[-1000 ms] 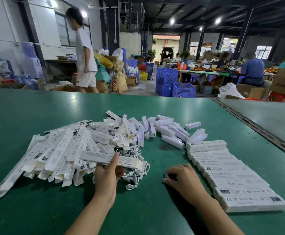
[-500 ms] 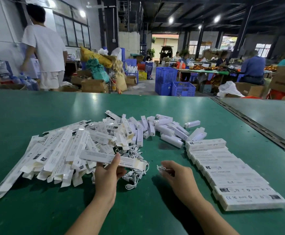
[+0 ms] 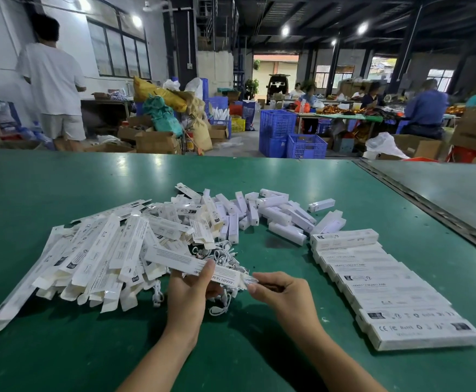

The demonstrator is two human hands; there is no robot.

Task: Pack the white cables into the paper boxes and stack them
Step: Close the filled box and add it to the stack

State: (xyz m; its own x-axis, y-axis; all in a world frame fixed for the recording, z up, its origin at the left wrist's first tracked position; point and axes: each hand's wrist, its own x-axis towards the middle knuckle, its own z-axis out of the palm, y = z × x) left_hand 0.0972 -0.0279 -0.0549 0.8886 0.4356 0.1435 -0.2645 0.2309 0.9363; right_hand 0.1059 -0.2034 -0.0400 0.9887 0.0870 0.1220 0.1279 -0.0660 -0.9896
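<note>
My left hand (image 3: pixel 190 295) grips a long white paper box (image 3: pixel 180 260) with its thumb on top, held slanted just above the table. My right hand (image 3: pixel 280 292) pinches a small white cable (image 3: pixel 249 280) at the box's open right end. A tangle of loose white cables (image 3: pixel 222 258) lies just behind and under the box. Left of it spreads a heap of flat paper boxes (image 3: pixel 89 256). On the right, a row of packed boxes (image 3: pixel 384 290) lies overlapped, running toward me.
A scatter of small white lamp pieces (image 3: pixel 279 219) lies beyond the cables on the green table (image 3: pixel 61 188). A metal seam (image 3: pixel 429 207) separates the grey table at the right. A person in white (image 3: pixel 53 80) stands far left; blue crates (image 3: pixel 290 137) stand beyond.
My right hand lifted off the table with a cable and moved left to the box's open end. My left hand raised the box slightly. The person in white walked left.
</note>
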